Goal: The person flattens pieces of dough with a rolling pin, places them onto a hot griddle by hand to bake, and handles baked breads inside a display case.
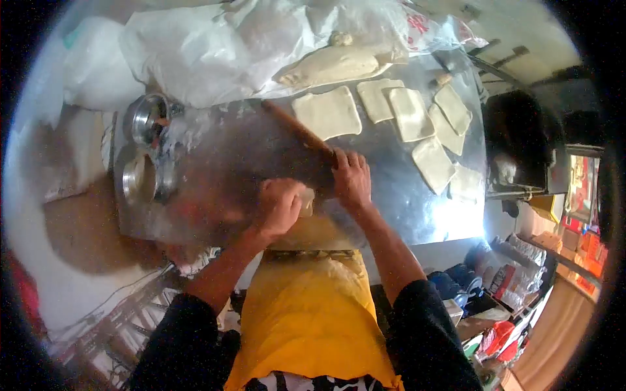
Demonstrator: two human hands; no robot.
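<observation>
1. Metal table (391,189): looks pretty slick, so a hard shove could send stuff sliding.
2. Rolling pin (293,124): angled right beside the nearest dough sheet (326,114). The right hand (352,176) has its fingers curled over the near end; one lopsided push might dent that sheet.
3. Overlapping dough sheets (412,116) over on the right: could stick together, imo.
4. Small dough piece (307,202): pokes out of the curled left hand (277,203). Can't tell how tight; oversqueezing would probably squash it.
</observation>
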